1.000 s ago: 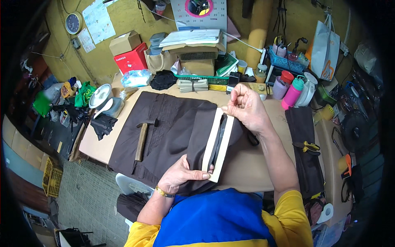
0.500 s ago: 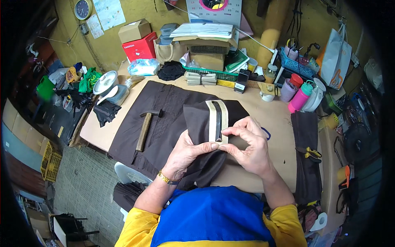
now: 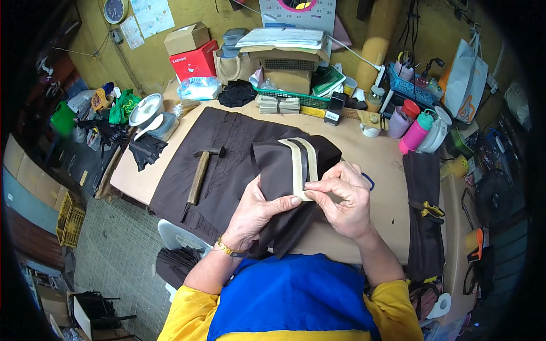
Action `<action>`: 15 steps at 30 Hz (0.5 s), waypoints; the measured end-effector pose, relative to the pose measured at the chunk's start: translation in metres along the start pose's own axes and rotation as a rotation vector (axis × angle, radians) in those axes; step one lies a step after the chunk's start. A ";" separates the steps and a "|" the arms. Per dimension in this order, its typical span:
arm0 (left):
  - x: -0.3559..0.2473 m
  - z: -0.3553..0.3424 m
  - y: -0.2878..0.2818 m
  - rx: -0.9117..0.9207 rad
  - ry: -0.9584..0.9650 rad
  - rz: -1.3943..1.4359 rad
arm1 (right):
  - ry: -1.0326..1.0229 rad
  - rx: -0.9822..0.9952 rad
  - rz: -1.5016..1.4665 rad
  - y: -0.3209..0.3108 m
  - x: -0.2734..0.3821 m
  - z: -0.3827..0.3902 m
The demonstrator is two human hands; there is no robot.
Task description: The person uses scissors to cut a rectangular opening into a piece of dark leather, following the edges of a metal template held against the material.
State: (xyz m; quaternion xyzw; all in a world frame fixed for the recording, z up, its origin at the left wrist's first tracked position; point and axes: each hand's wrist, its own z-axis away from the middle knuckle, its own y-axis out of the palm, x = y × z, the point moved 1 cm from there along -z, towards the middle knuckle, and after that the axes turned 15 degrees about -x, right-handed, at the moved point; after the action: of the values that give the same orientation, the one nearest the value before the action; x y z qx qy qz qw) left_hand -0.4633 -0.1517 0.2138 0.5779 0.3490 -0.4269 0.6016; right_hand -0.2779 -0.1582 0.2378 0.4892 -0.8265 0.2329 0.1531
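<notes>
Your two hands are close together, right in front of the hammer (image 3: 199, 175). Your left hand (image 3: 257, 211) grips a small piece of dark brown cloth (image 3: 278, 170). It looks thin and smooth, and it hangs down in soft folds below your hands. Your left thumb presses on its front. Your right hand (image 3: 346, 200) pinches the bottom end of a cream strip (image 3: 300, 165) that sits on the cloth. The strip is flat and stiff, bent into a long narrow loop shape with a dark gap down the middle.

The hammer has a long wooden handle and a dark metal head. It lies on a big sheet (image 3: 216, 153) of the same brown cloth, spread flat on the tan table (image 3: 375, 165). Your piece is held up just right of the hammer, over the big sheet.

Far right of the hammer, a pink bottle (image 3: 414, 132) with a green cap stands on the table. Left of the hammer sits a shiny round metal lid (image 3: 145, 109).
</notes>
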 end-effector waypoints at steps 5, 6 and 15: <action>0.002 0.002 0.003 -0.028 -0.075 0.037 | -0.160 -0.018 0.127 0.004 0.000 0.000; 0.003 0.003 0.003 -0.036 -0.075 0.029 | -0.201 -0.020 0.152 0.005 0.000 0.000; 0.019 -0.003 0.000 -0.119 0.045 0.002 | -0.324 -0.073 0.230 0.017 -0.007 0.022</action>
State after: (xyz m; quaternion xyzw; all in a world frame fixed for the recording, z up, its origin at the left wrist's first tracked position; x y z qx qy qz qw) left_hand -0.4554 -0.1511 0.1965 0.5511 0.3865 -0.3916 0.6273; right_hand -0.2903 -0.1573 0.2116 0.4166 -0.8986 0.1371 0.0082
